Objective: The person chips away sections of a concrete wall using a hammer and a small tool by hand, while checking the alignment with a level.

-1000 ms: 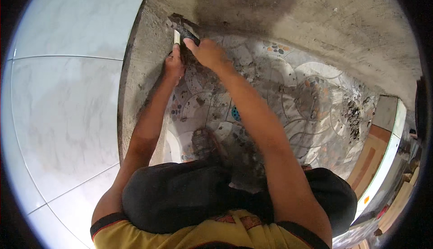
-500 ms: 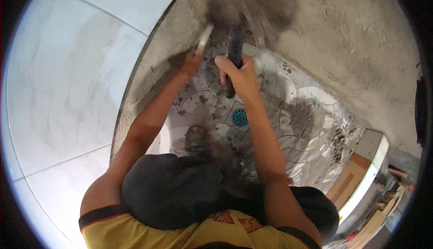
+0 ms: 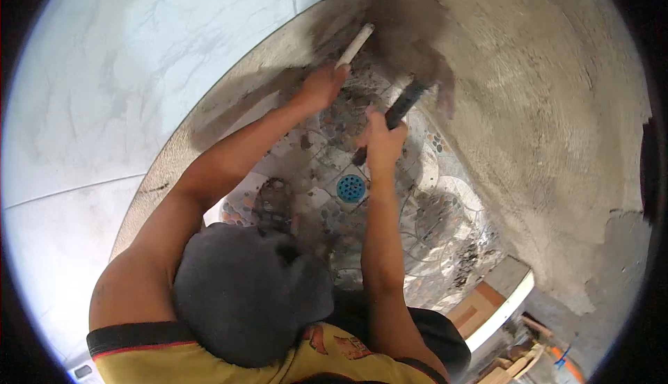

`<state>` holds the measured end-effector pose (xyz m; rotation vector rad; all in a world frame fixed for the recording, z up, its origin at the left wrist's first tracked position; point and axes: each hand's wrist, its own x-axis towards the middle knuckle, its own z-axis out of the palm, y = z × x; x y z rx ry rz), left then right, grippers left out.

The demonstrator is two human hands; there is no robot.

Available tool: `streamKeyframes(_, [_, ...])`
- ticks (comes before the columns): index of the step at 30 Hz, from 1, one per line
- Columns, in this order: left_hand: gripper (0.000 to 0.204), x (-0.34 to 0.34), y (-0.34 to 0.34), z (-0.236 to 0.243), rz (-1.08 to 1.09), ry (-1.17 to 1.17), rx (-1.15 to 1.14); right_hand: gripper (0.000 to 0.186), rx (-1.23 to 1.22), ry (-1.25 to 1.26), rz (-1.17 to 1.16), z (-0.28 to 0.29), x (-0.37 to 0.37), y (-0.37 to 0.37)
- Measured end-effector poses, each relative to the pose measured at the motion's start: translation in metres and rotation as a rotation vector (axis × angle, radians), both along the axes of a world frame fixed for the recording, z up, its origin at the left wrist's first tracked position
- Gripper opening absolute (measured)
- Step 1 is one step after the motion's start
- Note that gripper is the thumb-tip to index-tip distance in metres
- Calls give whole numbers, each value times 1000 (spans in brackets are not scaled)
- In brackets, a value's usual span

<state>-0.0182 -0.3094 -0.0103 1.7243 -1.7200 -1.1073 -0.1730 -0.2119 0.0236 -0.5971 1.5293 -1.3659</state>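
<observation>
My left hand (image 3: pixel 323 86) is closed around a pale rod-like tool (image 3: pixel 358 42), whose far end points up toward a dark, blurred patch (image 3: pixel 407 15) in the corner. To its right, my right hand (image 3: pixel 383 140) grips the black handle (image 3: pixel 407 102) of a tool tilted up and to the right. The head of that tool is lost in the dark blur, so its kind is unclear. Both hands are above a dirty floor of patterned tiles (image 3: pixel 320 165), strewn with dark debris. A round blue drain cover (image 3: pixel 351 188) lies just below my right hand.
Large pale tiles (image 3: pixel 209 43) fill the left side. A rough plastered wall (image 3: pixel 529 106) rises on the right. At lower right is a white-edged ledge (image 3: pixel 502 311) with a brown board (image 3: pixel 476 307), and beyond it lie wood pieces (image 3: pixel 518 363). My knees are near the lower edge.
The view has shifted and turned somewhat. The black handle has swung from nearly upright to leaning right. My left hand and the pale rod appear farther right and higher in the picture.
</observation>
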Motion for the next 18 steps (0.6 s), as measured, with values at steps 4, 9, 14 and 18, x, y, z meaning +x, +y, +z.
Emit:
streamKeyframes(4, [70, -14, 0, -4, 118, 49, 7, 26, -92, 129, -7, 6, 1, -39])
streamKeyframes(9, [72, -6, -4, -17, 120, 15, 31, 28, 135, 116, 384, -15, -14, -74])
streamKeyframes(14, [63, -12, 0, -4, 203, 43, -91, 26, -120, 249, 86, -25, -2, -57])
streamKeyframes(18, [77, -4, 2, 4, 195, 271, 233, 24, 105, 74, 420, -25, -20, -76])
